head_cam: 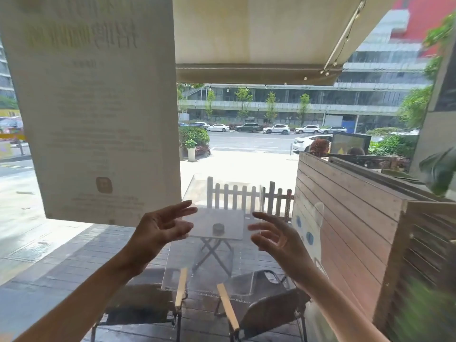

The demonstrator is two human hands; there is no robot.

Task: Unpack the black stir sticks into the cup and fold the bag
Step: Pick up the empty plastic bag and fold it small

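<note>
I hold a clear, empty-looking plastic bag [217, 257] up in the air in front of a window. My left hand [160, 230] holds its left edge between thumb and loosely spread fingers. At the bag's right edge is my right hand [274, 236], with its fingers curled onto the film. The bag hangs flat between my hands and reaches down to the chair backs. No black stir sticks and no cup are in view.
A large paper poster [98, 107] hangs on the glass at the upper left. Beyond the glass stand a small folding table [229, 223], two chairs [269, 309], a white picket fence [234, 193] and a wooden slatted wall [357, 230] on the right.
</note>
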